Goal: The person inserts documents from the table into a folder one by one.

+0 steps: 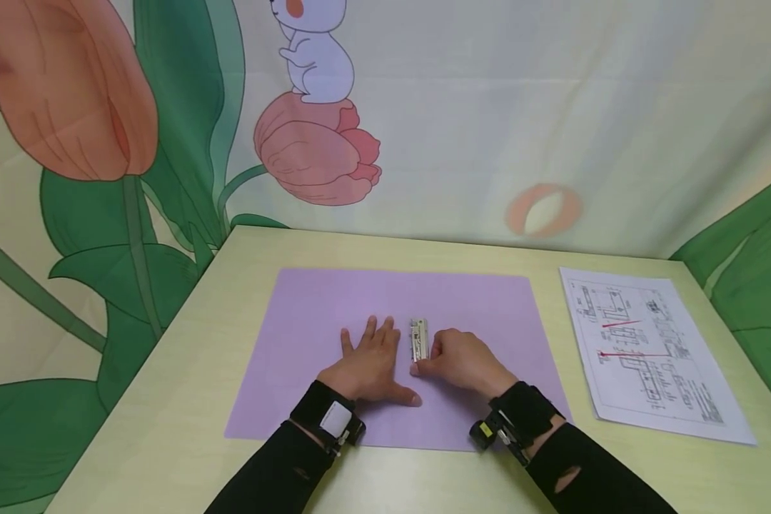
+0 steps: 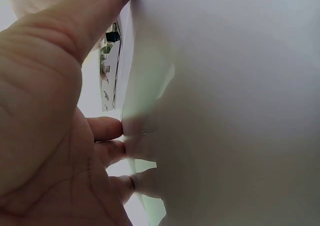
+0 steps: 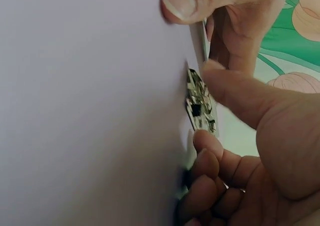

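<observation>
A slim, silvery-white rectangular part [image 1: 419, 340] with dark print on its top lies lengthwise on a purple sheet [image 1: 308, 307]. In the right wrist view, the near end of the part [image 3: 199, 103] shows metal and small black pieces. My right hand [image 1: 465, 363] pinches that near end, thumb on one side and curled forefinger on the other. Just left of the part, my left hand [image 1: 369, 368] rests palm down on the sheet with fingers spread and straight. The left wrist view shows its thumb [image 2: 75, 15] reaching across in front of the part [image 2: 109, 70].
Stapled-looking white papers [image 1: 655, 357] with technical drawings and red marks lie at the right of the pale table [image 1: 186, 357]. A printed curtain [image 1: 456, 128] with tulips and a cartoon animal hangs behind the table's far edge.
</observation>
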A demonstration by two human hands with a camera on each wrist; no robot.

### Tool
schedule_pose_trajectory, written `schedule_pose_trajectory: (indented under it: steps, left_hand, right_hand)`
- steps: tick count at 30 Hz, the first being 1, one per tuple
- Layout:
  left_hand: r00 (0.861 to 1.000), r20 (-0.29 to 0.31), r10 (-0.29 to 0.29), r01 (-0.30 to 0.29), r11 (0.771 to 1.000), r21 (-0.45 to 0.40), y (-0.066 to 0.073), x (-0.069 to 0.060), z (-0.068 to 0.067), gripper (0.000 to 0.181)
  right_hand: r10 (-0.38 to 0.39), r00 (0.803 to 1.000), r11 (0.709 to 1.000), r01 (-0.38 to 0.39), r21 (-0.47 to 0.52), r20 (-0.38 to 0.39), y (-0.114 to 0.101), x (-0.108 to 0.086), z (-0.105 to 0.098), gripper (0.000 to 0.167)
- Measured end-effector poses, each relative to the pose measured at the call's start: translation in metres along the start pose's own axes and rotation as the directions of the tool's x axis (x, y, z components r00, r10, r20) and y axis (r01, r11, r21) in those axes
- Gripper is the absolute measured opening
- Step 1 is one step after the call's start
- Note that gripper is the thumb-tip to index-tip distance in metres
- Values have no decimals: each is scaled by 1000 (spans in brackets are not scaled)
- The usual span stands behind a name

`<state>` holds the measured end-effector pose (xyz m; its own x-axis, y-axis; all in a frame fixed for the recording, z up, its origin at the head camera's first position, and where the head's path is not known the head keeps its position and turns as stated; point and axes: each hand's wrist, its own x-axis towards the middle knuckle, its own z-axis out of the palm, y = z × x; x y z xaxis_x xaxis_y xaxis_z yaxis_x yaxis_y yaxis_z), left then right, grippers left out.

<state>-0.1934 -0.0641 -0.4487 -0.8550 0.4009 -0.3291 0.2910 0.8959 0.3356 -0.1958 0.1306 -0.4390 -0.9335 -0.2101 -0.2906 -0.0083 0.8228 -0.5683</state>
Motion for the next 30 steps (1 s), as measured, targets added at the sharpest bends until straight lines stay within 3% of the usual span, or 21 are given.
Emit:
schedule_pose_trajectory:
  steps: [16,20,26,30]
  left_hand:
    - [1000,-5,-7,7,1000,11,1,-1,0,125]
    - [1000,4,-10,10,1000,10,1,-1,1,126]
    - [1000,-4,-3,3,1000,13,3,-2,1,126]
    - [1000,-8,5,-5,1000,17,4,-2,1,126]
  right_hand:
    - [-13,1000,1000,14,-15,26,-8,12,-31,52]
    - [-44,999,997,42,-62,-29,-12,20,-39,55]
    - [-86,978,994,71,-85,-191,-6,32,-45,53]
    - [-76,975,996,66,-51,-210,1,40,-43,50]
